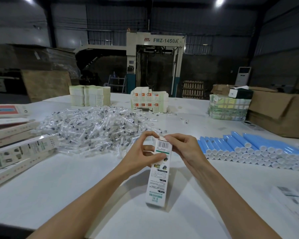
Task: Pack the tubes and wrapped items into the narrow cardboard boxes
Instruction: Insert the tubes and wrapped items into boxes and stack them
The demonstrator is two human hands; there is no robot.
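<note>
At the far left, finished narrow white printed cardboard boxes (21,149) are laid flat in a loose stack on the pale white surface (76,187). Beside them a wide heap of small items wrapped in crinkled clear film (93,128) is spread out, glossy and loose. In the middle, one narrow white cardboard box with a barcode panel (160,173) is held between the hands. Its long axis runs from the person's body away toward the heap, with the flap end farthest off. The left hand (141,156) is curled round the upper side of the box, thumb and forefinger raised at its top edge. The right hand (185,149) is closed in a pinch on the small end flap (162,138) and is judged the nearer to the closing work. Whether the lower end rests on the surface cannot be told. The tucking-in of that thin, creased flap is judged to be the step in hand. To the right, smooth light-blue plastic tubes with white round caps (257,149) are stacked in rows, caps toward the person, nearer the right hand.
</note>
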